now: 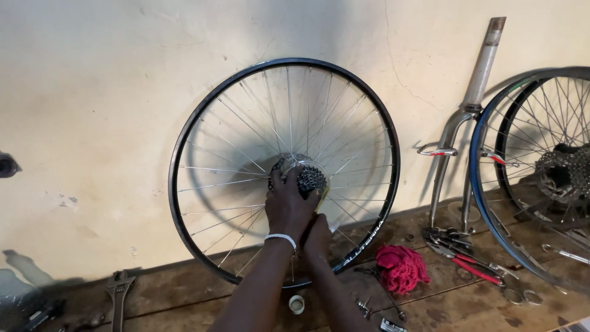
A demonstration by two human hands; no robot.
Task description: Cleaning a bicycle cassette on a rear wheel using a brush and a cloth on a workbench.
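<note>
A spoked bicycle wheel (284, 172) is stood upright against the far wall, its rim resting on the wooden bench (184, 295). The cassette (305, 178) at the hub is gripped by the fingers of the left hand (287, 206); the right hand (318, 237), just below, is closed, on what cannot be told. Judged step: sprocket work at the hub; firm bracing of the wheel is called for next. Red mesh (402, 267) and pliers (461, 258) lie at right.
</note>
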